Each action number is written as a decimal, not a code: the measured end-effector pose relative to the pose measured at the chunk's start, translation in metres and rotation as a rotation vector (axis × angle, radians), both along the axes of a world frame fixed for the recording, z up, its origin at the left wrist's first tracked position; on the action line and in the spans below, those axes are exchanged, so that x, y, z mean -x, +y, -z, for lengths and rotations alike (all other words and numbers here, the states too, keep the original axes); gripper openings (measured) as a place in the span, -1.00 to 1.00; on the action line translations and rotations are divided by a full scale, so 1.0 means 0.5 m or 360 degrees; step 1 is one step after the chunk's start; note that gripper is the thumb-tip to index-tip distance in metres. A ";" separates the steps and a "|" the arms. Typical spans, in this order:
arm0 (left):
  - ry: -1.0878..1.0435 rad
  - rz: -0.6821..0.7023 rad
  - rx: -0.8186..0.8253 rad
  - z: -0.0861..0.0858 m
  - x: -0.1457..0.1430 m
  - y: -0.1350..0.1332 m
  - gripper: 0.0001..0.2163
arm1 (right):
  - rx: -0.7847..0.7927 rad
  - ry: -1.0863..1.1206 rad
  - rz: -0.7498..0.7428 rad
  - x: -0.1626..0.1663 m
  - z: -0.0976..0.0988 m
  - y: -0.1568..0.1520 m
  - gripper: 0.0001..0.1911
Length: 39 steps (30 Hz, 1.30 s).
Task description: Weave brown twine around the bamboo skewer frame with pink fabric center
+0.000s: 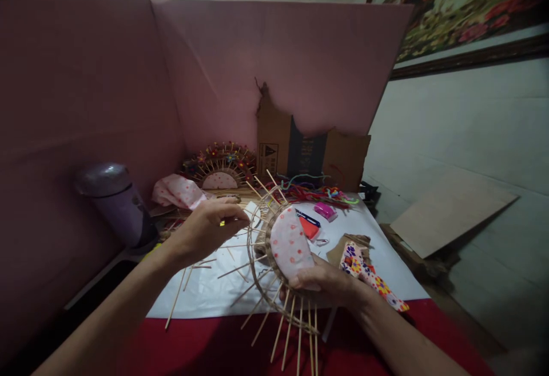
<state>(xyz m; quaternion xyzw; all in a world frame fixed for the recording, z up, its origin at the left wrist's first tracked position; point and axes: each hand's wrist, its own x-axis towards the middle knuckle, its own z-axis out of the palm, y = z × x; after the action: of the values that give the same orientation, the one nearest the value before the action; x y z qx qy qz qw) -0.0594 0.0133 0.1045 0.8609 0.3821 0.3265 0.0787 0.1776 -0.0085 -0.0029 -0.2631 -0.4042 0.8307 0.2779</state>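
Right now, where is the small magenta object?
In the head view, the small magenta object lies right of centre on the white sheet, just in front of the coloured strands and beyond the right hand.

This looks like a craft corner in a home: on my white-covered table [197, 302], a flower-trimmed woven half-round [221, 180] stands past my left hand [218, 219] before pink panels [274, 50], bright craft strands [313, 190] lie beyond my right hand [321, 278], and high on the wall [463, 119] to the right of that hand hangs a framed floral picture [467, 10].
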 end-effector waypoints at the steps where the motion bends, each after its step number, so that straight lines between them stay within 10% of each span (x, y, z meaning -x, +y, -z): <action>1: 0.0055 -0.0008 -0.0066 -0.004 0.002 0.006 -0.88 | 0.0006 -0.0002 -0.0013 -0.001 0.002 0.001 -0.69; 13: 0.0379 0.0040 -0.0559 -0.042 0.010 0.081 -0.85 | 0.0049 -0.0016 -0.0012 -0.009 -0.008 0.001 -0.75; 29: 0.0552 0.0036 -0.0722 -0.068 0.005 0.093 -0.84 | -0.0527 -0.0258 0.0233 -0.023 -0.044 0.006 -0.79; 35: 0.0503 0.0101 -0.0607 -0.071 -0.002 0.093 -0.85 | -0.0428 -0.0125 0.0096 -0.027 -0.040 0.005 -0.58; 39: 0.0042 0.0187 -0.0061 -0.075 -0.005 0.093 -0.90 | -0.0401 -0.0019 -0.0036 -0.040 -0.022 0.011 -0.66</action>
<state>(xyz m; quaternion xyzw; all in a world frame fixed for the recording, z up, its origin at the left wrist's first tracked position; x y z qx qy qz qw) -0.0572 0.0596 0.1418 0.8874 0.3256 0.3174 0.0762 0.1976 -0.0029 0.0082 -0.2265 -0.5100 0.7749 0.2969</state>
